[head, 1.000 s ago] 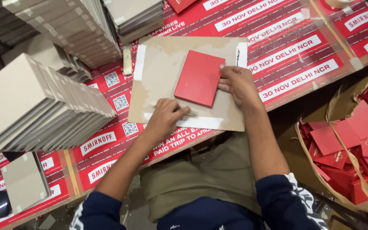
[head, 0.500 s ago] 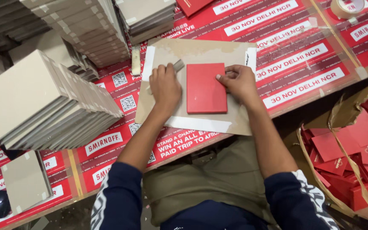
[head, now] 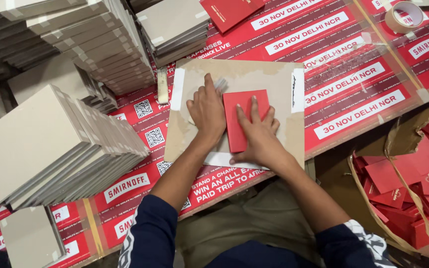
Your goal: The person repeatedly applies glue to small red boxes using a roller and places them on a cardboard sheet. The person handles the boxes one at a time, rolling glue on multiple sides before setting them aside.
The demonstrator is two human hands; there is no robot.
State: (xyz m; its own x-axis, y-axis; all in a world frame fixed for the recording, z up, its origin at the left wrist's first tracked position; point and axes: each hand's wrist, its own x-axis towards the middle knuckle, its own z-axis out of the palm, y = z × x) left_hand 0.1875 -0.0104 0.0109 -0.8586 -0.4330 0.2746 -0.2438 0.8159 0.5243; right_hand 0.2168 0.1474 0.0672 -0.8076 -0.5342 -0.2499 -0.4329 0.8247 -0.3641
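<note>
A red rectangular card piece (head: 240,106) lies on a tan cardboard work board (head: 269,79) taped to the table. My right hand (head: 257,135) lies flat on the red piece, fingers spread, pressing it down. My left hand (head: 207,110) rests just left of the red piece with its fingers closed around a small grey brush (head: 221,84), whose bristles stick out above the hand.
Stacks of grey board panels (head: 50,144) fill the left and back (head: 172,25). A cardboard box of red pieces (head: 408,183) stands at the right below the table edge. A tape roll (head: 405,16) lies at the back right. A narrow stick-like tool (head: 162,85) lies left of the board.
My right hand has moved from the red piece's right edge onto its top. My left hand has shifted close beside the piece. The piece now sits slightly turned.
</note>
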